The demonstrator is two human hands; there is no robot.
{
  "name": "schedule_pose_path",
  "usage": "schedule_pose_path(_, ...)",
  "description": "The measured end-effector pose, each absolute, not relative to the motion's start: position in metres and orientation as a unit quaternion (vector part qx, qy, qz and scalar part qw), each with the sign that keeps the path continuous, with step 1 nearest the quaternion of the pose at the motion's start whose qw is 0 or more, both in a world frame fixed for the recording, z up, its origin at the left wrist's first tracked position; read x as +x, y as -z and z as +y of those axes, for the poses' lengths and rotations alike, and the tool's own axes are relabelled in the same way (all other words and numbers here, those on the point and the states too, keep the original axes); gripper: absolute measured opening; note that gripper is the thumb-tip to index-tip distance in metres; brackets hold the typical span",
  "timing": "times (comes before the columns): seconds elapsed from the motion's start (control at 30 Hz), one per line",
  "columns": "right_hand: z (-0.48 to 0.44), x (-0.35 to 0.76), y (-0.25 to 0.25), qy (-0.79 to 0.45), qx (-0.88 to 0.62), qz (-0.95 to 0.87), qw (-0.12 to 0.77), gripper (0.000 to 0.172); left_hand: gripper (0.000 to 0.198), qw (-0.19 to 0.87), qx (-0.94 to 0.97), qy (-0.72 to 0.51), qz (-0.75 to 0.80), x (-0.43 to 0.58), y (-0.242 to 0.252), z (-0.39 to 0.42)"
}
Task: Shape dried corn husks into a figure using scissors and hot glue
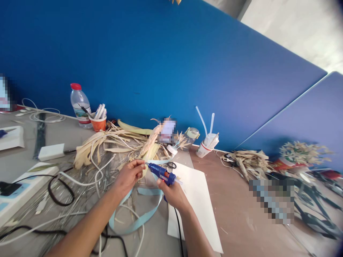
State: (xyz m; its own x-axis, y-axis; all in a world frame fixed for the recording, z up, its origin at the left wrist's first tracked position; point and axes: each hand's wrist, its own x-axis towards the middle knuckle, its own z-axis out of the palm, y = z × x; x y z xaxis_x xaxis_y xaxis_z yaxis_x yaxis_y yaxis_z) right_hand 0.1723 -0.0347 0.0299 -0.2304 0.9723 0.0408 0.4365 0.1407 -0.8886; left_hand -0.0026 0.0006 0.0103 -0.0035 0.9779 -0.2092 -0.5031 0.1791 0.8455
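My right hand (173, 192) grips a blue hot glue gun (158, 172) whose nozzle points left. A clear glue stick (178, 180) juts from its rear end. My left hand (132, 175) is at the nozzle, thumb and fingers pinched together; what they hold is too small to make out. Just behind both hands lies a heap of dried corn husks (118, 141), partly overlapping a pale yellow husk (150, 152). A light blue ribbon (146, 218) curls on the table below the hands. Under the right forearm lies a white sheet (198, 203).
A power strip (29, 189) with white and black cables stands at the left. Behind are a red-capped bottle (80, 107), an orange cup of pens (98, 123), a clear jar (191, 136) and a cup with straws (205, 146). Husk bundles (250, 162) lie right, before a blue partition (150, 64).
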Motion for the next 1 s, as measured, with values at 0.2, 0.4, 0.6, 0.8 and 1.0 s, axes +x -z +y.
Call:
schedule_pose_path(0.2,-0.034,0.176,-0.024,-0.466,-0.499,-0.621,0.385,0.037,0.023,0.658,0.263,-0.582,0.399,-0.005,-0.007,0.001)
schedule_pose_path(0.4,-0.031,0.175,-0.025,-0.521,-0.437,-0.581,0.448,0.038,0.021,0.699,0.240,-0.563,0.369,-0.011,-0.004,0.002)
schedule_pose_path(0.6,-0.029,0.185,-0.037,-0.532,-0.502,-0.527,0.433,0.042,0.018,0.735,0.221,-0.554,0.322,-0.015,0.002,0.004)
schedule_pose_path(0.8,-0.035,0.212,-0.056,-0.329,-0.618,-0.603,0.383,0.033,0.012,0.751,0.197,-0.553,0.301,-0.015,-0.001,0.004)
schedule_pose_path(1.0,-0.042,0.242,-0.027,-0.101,-0.644,-0.688,0.320,0.027,0.011,0.759,0.184,-0.554,0.288,-0.016,-0.007,0.002)
